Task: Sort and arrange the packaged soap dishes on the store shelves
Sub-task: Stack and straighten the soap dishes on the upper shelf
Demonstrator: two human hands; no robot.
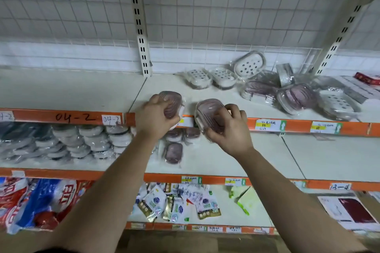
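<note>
Left hand (153,118): fingers (162,101) curled over the near end of a purple wrapped soap dish, the left dish (173,101). The dish sticks out past the fingertips toward the back, at the front edge of the top shelf (82,92). Right hand (228,129): fingers (233,109) curled round the right rim of a second purple one, the right dish (207,112). This dish is tilted and lies left of the fingers, over the orange shelf edge; whether it touches the shelf cannot be told. The two held dishes are near each other but apart. Top shelf, back: two flat white dishes (199,77) side by side, and a tilted white dish (249,64) propped beside them. Top shelf, right: purple dishes (296,96) heaped loosely, with an end white dish (337,102) next to them. Middle shelf (267,156): a lone purple dish (173,152) under the left forearm and stacked round packs (82,141) to the left. Bottom shelf: scattered sachets (174,201). Shelf label (111,119) reads 04-2.
</note>
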